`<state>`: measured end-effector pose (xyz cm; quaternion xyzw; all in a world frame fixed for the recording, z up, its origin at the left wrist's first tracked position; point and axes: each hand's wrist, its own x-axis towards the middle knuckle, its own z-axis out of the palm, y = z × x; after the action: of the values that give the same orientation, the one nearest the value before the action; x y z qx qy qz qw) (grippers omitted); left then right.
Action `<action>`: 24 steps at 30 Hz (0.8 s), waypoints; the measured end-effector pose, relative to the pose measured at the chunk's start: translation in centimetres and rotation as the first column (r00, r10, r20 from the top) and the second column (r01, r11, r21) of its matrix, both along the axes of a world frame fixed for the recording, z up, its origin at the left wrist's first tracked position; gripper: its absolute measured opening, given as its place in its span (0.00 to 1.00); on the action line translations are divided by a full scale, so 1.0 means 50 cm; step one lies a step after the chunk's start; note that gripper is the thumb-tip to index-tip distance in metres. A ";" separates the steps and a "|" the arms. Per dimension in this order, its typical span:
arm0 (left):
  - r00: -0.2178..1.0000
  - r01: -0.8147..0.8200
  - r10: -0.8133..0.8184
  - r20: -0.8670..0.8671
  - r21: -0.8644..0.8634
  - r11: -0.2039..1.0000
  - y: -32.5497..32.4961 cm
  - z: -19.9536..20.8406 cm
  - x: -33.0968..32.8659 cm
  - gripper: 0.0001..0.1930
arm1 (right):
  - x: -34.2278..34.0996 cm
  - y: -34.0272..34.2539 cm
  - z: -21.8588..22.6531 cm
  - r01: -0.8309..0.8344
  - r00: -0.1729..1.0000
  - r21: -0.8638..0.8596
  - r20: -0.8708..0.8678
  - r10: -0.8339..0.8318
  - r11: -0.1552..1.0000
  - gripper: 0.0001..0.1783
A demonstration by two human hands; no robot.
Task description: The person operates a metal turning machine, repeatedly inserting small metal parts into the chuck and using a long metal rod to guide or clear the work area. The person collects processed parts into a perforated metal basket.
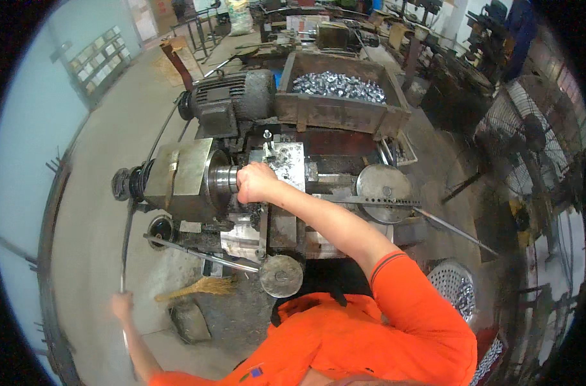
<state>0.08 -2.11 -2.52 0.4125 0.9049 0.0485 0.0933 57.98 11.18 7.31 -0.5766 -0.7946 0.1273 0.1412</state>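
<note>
My right hand [257, 182] is closed at the front of the lathe's spindle collet [225, 179]; whatever sits inside its fingers is hidden. Low at the left, my left hand [121, 305] is wrapped around a long metal lever rod [123, 273] that runs up toward the rear of the headstock [177, 172]. Just beyond my right hand, a tool post [268, 145] stands on the chip-strewn slide [291, 161]. Under my right forearm lies a flat bar with a row of holes [370, 201], beside a round metal disc [384, 183].
A wooden box [344, 108] of small shiny metal parts stands behind the lathe, beside a ribbed motor [232, 93]. At right are a perforated basket [448, 278] holding parts and a large fan [521, 132]. A straw broom [206, 287] and dustpan [190, 321] lie on the floor.
</note>
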 end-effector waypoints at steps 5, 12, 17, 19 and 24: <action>0.991 0.081 -0.059 -0.124 0.183 0.980 -0.135 0.074 0.295 0.19 | -0.017 -0.015 0.030 -0.027 0.999 -0.040 0.030 0.029 0.999 0.13; 0.987 0.090 -0.059 -0.149 0.209 0.974 -0.149 0.074 0.376 0.21 | 0.037 -0.032 0.055 0.013 0.983 0.185 0.178 -0.047 0.983 0.13; 0.976 0.100 -0.036 -0.214 0.294 0.951 -0.140 0.048 0.362 0.19 | 0.244 -0.006 0.158 0.099 0.995 0.306 -0.014 -0.100 0.947 0.16; 0.968 0.103 -0.022 -0.252 0.314 0.944 -0.118 0.045 0.358 0.19 | 0.283 -0.013 0.191 0.335 0.940 0.383 -0.202 -0.275 0.861 0.33; 0.984 0.067 -0.029 -0.173 0.219 0.973 -0.085 0.090 0.395 0.23 | 0.333 -0.089 0.177 0.247 0.940 0.252 -0.298 -0.168 0.935 0.35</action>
<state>19.84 -6.38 1.97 0.4448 0.8880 0.1127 -0.0296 74.63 6.73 16.17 -0.6084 -0.7117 0.0732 0.3436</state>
